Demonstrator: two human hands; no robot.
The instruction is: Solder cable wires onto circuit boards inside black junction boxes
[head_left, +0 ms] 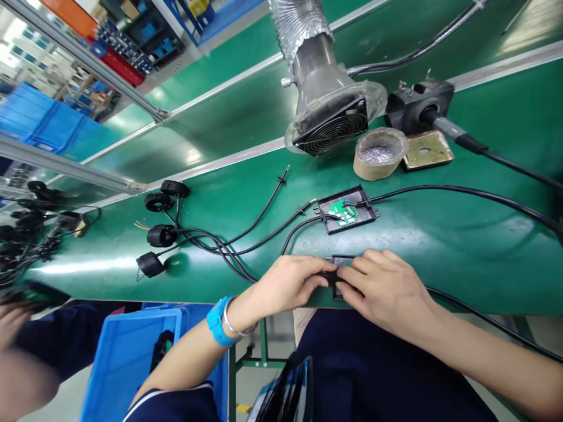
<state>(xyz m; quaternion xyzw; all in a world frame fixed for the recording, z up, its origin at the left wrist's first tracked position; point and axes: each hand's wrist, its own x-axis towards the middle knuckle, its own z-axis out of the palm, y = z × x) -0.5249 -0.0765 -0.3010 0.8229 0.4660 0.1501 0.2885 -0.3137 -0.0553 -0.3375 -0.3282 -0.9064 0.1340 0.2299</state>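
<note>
My left hand [294,281], with a blue watch and a bangle at the wrist, pinches a black cable end at the left side of a small black plastic case [338,293]. Over that same case my right hand [380,287] is closed, its fingertips meeting the left ones; they hide most of the inside. The case sits at the bench's front edge, and a black cable [466,305] runs off to the right from under my right hand. Just behind lies a second open black case [372,220] holding a green circuit board [342,214], with cables entering both ends.
Black cables with round black end pieces [162,235] lie on the left of the green bench [246,193]. A fume extractor [332,117], a soldering iron holder [422,102], a tape roll [378,155] and a sponge tray [426,151] stand behind. A blue bin [127,351] and a co-worker's hand [13,322] are left.
</note>
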